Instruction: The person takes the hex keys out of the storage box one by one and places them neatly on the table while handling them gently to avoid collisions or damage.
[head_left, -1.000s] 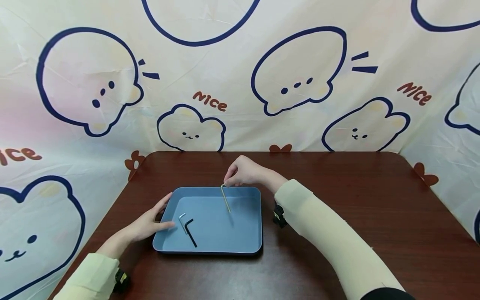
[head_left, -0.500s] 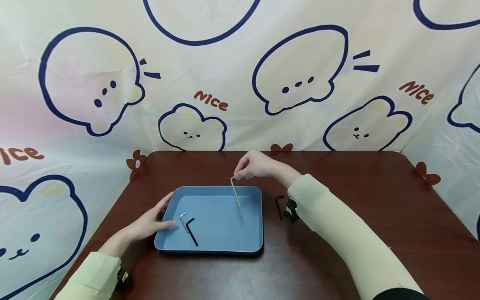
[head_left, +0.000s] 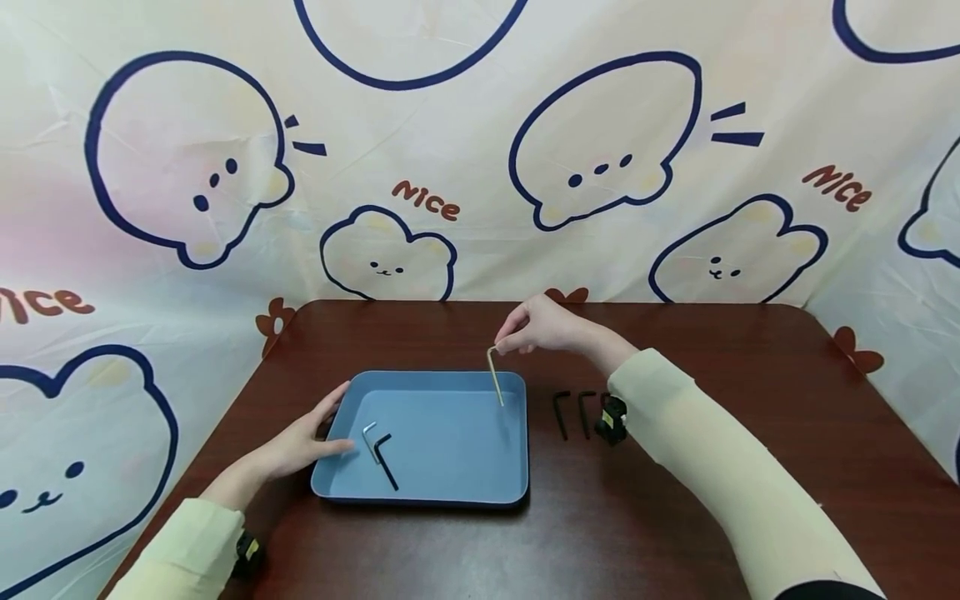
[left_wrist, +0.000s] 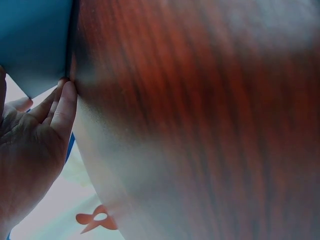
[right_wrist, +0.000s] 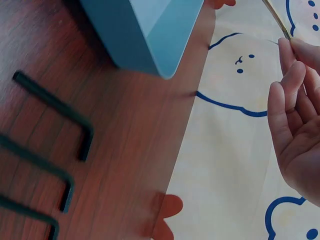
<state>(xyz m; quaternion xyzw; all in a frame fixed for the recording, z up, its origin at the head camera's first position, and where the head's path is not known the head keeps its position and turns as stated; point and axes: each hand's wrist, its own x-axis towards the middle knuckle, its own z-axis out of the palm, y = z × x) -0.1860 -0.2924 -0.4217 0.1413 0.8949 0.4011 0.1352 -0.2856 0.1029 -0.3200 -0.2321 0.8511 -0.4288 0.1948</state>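
In the head view my right hand (head_left: 543, 323) pinches the short end of a gold hex key (head_left: 495, 379). The key hangs down over the right back corner of the blue tray (head_left: 450, 471). My left hand (head_left: 292, 450) holds the tray's left side, thumb over the rim and fingers along the outer wall. Inside the tray lie a silver hex key (head_left: 371, 442) and a black hex key (head_left: 386, 462), close together. The right wrist view shows my right hand (right_wrist: 300, 120) with the gold key (right_wrist: 276, 19) between thumb and fingertips.
Right of the tray, black hex keys lie in a row on the brown table (head_left: 712, 400): a left one (head_left: 561, 417), a middle one (head_left: 585, 417), and another mostly behind my right wrist's camera (head_left: 612, 419). A printed cloth (head_left: 480, 167) hangs behind the table.
My right hand has moved right with the gold hex key, from over the tray's middle to its right back corner. The black keys on the table have come into view. My left hand stays put.
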